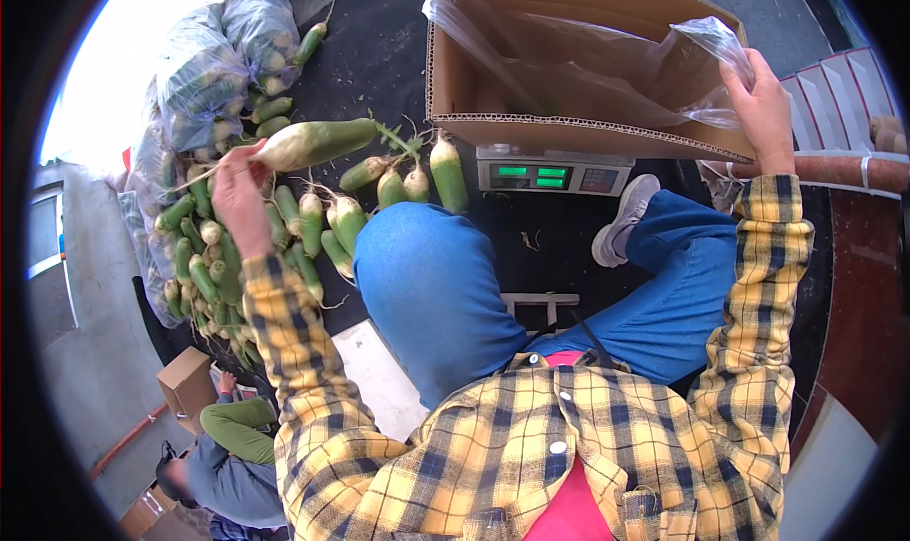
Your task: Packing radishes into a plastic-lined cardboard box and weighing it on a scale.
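Observation:
My left hand [242,195] grips a green-and-white radish [318,143] by its root end, with the leafy green end pointing right toward the carton. At the right, my right hand [758,100] is closed on the edge of a clear plastic liner [711,44] at the carton's near right corner. The open cardboard carton [588,134] rests on a digital scale [555,173] with a lit green display. Plastic film lines the carton, and its floor is partly hidden by the film. Several more radishes [448,173] lie between my left hand and the scale.
A large heap of radishes [204,276] lies at the left, beside filled plastic bags [199,77]. Another person [232,475] sits at the lower left near a small cardboard box [185,387]. A reddish pipe [834,171] and white folded panels [844,100] are at the right.

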